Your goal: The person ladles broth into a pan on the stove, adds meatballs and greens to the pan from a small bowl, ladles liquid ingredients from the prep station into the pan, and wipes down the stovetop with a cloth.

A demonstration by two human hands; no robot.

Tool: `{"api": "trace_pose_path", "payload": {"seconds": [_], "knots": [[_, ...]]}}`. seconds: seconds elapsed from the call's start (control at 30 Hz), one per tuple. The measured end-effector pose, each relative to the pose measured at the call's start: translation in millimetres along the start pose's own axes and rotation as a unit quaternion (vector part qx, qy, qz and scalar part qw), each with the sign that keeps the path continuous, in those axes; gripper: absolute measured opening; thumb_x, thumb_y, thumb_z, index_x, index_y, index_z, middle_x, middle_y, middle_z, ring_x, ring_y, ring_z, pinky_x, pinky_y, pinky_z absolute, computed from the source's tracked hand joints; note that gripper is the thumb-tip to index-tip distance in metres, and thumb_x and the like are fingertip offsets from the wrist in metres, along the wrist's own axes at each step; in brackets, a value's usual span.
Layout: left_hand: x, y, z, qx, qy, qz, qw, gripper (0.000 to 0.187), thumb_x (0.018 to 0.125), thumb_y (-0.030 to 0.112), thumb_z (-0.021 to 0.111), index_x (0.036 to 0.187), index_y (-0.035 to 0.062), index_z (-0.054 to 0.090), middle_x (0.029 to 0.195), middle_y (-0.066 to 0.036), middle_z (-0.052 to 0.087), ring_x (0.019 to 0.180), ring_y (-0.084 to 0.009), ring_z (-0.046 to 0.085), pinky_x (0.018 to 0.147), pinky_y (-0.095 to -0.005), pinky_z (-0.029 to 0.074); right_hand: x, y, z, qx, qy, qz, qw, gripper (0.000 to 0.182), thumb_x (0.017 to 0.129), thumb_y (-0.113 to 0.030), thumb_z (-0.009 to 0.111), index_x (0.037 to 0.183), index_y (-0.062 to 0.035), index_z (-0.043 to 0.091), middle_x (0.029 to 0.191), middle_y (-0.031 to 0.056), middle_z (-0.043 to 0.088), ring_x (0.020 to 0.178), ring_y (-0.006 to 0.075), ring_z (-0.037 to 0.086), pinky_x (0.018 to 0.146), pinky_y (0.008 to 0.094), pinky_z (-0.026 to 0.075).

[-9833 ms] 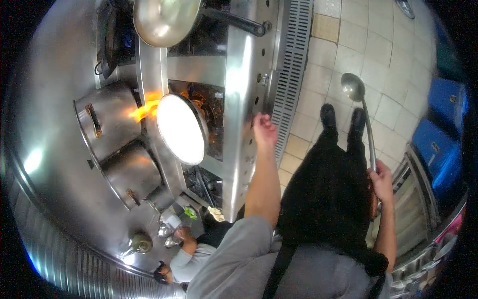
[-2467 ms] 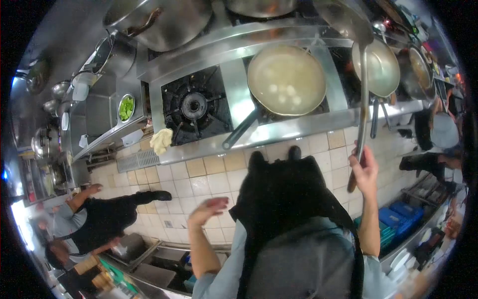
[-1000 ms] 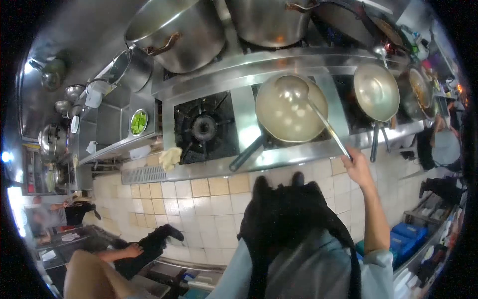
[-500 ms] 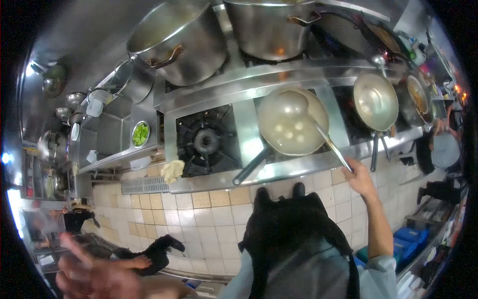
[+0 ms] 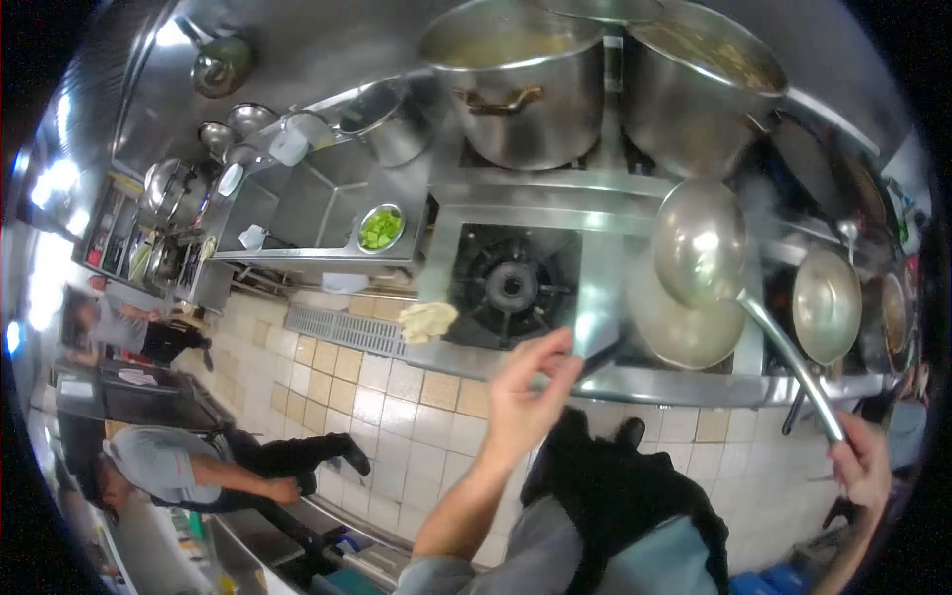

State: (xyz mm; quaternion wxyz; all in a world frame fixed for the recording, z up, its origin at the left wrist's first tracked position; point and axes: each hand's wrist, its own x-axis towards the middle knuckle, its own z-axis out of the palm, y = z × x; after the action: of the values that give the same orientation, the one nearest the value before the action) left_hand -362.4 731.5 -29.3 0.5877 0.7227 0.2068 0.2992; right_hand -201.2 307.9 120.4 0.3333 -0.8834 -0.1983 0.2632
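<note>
In my right hand [image 5: 861, 466] is the end of a long-handled metal ladle [image 5: 793, 362], with the fingers closed round it. The ladle's large bowl [image 5: 699, 238] is raised over a light metal pan [image 5: 689, 332] on the stove, hiding part of it. My left hand [image 5: 535, 392] is at the end of the pan's black handle [image 5: 603, 359], fingers curled around it. What lies inside the pan is partly hidden. An unlit burner [image 5: 511, 286] is left of the pan, and a crumpled pale cloth [image 5: 427, 321] lies at the stove's front left corner.
Two large stockpots [image 5: 526, 109] stand behind the burners. A second pan [image 5: 827, 302] sits to the right. A bowl of cut greens [image 5: 381, 229] rests by the sink [image 5: 307, 203] at left. Behind on the left, a co-worker in a grey shirt [image 5: 164, 461] stands near a counter.
The ladle has come up out of the pan, its bowl now high above it. My left hand has moved from the lower left to the pan handle. The view has turned left.
</note>
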Motion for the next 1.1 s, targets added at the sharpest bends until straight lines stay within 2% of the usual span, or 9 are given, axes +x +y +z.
{"api": "trace_pose_path", "payload": {"seconds": [0.1,0.2,0.23,0.33,0.43,0.53,0.67,0.8,1.1], "knots": [[3.6,23.4,-2.6,-0.030,-0.032,0.040,0.998,0.046,0.082,-0.008,0.069,0.127,-0.0010,0.060,0.113,-0.013,0.063,0.089,-0.0131,0.065,0.083,-0.0251,0.050,-11.8,-28.7,-16.5,-0.090,0.003,-0.038,0.995,0.047,0.091,-0.025,0.063,0.126,0.0049,0.054,0.078,0.0044,0.059,0.054,0.0115,0.051,0.052,0.0256,0.042],[-3.8,33.3,-11.9,-0.062,-0.017,0.102,0.993,0.053,0.077,-0.010,0.071,0.128,-0.0033,0.058,0.114,-0.014,0.061,0.090,-0.0148,0.064,0.082,-0.0259,0.050,-6.0,-79.4,-30.3,-0.094,-0.168,-0.104,0.976,0.053,0.088,-0.028,0.064,0.127,0.0056,0.052,0.090,0.0080,0.062,0.062,0.0149,0.056,0.060,0.0255,0.045],[-6.2,43.3,-18.7,-0.056,0.020,0.118,0.991,0.052,0.074,-0.007,0.076,0.123,-0.0047,0.061,0.108,-0.013,0.063,0.085,-0.0149,0.064,0.078,-0.0258,0.050,-11.0,-113.6,-24.4,-0.177,-0.163,-0.066,0.968,0.044,0.088,-0.028,0.061,0.115,0.0061,0.057,0.078,0.0074,0.059,0.059,0.0172,0.056,0.056,0.0280,0.044],[-19.6,56.3,-40.5,-0.043,0.083,0.127,0.988,0.047,0.069,-0.003,0.082,0.114,-0.0071,0.066,0.101,-0.013,0.066,0.082,-0.0169,0.064,0.073,-0.0269,0.051,-25.9,-118.5,-15.6,-0.280,-0.043,-0.118,0.952,0.035,0.085,-0.026,0.059,0.101,0.0047,0.061,0.069,0.0093,0.059,0.061,0.0246,0.059,0.059,0.0344,0.047],[-35.7,72.7,-62.0,0.019,0.128,0.147,0.981,0.042,0.066,-0.001,0.084,0.105,-0.0074,0.068,0.099,-0.014,0.067,0.084,-0.0203,0.065,0.073,-0.0289,0.051,-31.6,-132.6,-43.7,-0.386,-0.154,-0.045,0.909,0.040,0.084,-0.026,0.059,0.110,0.0056,0.060,0.077,0.0120,0.064,0.069,0.0253,0.065,0.064,0.0342,0.049],[-38.9,86.4,-70.3,0.040,0.188,0.200,0.961,0.037,0.065,0.000,0.083,0.098,-0.0060,0.069,0.099,-0.017,0.068,0.084,-0.0235,0.067,0.073,-0.0299,0.051,-20.2,-178.5,-44.7,-0.268,-0.217,-0.270,0.899,0.053,0.085,-0.018,0.072,0.128,0.0080,0.055,0.089,0.0199,0.064,0.072,0.0322,0.065,0.065,0.0337,0.051],[-52.4,100.6,-96.4,0.050,0.124,0.212,0.968,0.033,0.065,-0.003,0.082,0.095,-0.0063,0.068,0.101,-0.018,0.068,0.083,-0.0273,0.069,0.070,-0.0313,0.053,-39.0,-206.5,-49.4,-0.342,-0.226,-0.230,0.883,0.049,0.085,-0.018,0.072,0.123,0.0090,0.059,0.082,0.0163,0.062,0.064,0.0277,0.061,0.057,0.0356,0.046],[-29.5,117.5,-111.0,-0.028,-0.025,0.289,0.957,0.033,0.067,-0.002,0.080,0.096,-0.0066,0.067,0.102,-0.018,0.067,0.083,-0.0276,0.069,0.071,-0.0309,0.053,-53.6,-215.4,-40.5,-0.363,-0.169,-0.281,0.872,0.047,0.082,-0.016,0.073,0.120,0.0085,0.061,0.077,0.0145,0.061,0.061,0.0279,0.060,0.055,0.0347,0.045],[-31.3,124.1,-121.8,-0.004,0.010,0.303,0.953,0.039,0.067,-0.003,0.080,0.103,-0.0065,0.065,0.103,-0.018,0.067,0.082,-0.0246,0.068,0.072,-0.0305,0.053,-84.1,-218.5,-51.9,-0.363,-0.148,-0.307,0.867,0.048,0.081,-0.015,0.073,0.121,0.0087,0.061,0.078,0.0166,0.063,0.060,0.0286,0.060,0.053,0.0347,0.045]]}}
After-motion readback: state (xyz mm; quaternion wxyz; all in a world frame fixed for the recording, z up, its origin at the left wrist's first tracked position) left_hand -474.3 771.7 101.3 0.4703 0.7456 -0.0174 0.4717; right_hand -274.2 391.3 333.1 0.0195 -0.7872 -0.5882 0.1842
